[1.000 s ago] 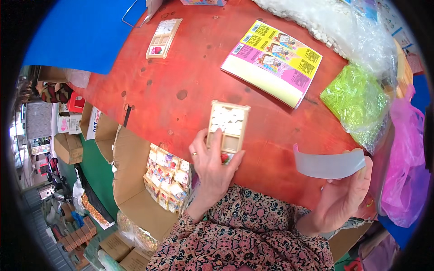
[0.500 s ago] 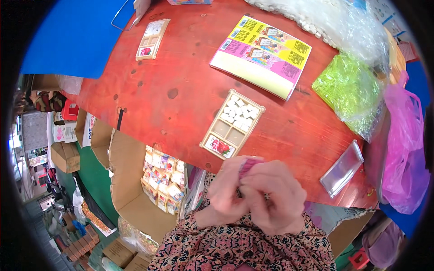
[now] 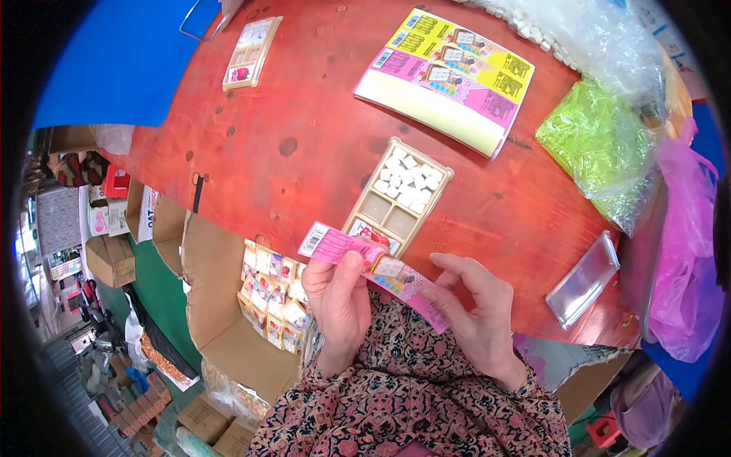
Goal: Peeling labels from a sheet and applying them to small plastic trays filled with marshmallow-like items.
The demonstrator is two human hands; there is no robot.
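Note:
A pink printed label strip is stretched slantwise between my hands at the table's near edge. My left hand pinches it near its barcode end, the thumb on top. At the lower right end, my right hand grips it between thumb and fingers, the index finger raised. Just beyond the strip lies a beige compartment tray. White cubes fill its far section, two smaller sections are bare, and a strawberry-printed packet sits in the near one, partly covered by the strip.
Yellow and pink label sheets lie beyond the tray. A second tray is far left. On the right are a clear plastic lid, a green bag and a pink bag. A carton of packed trays stands left, below table level.
My hands, earlier bunched together over a crumpled-looking pink piece, have moved apart, and the strip now shows spread out between them. The view has shifted slightly.

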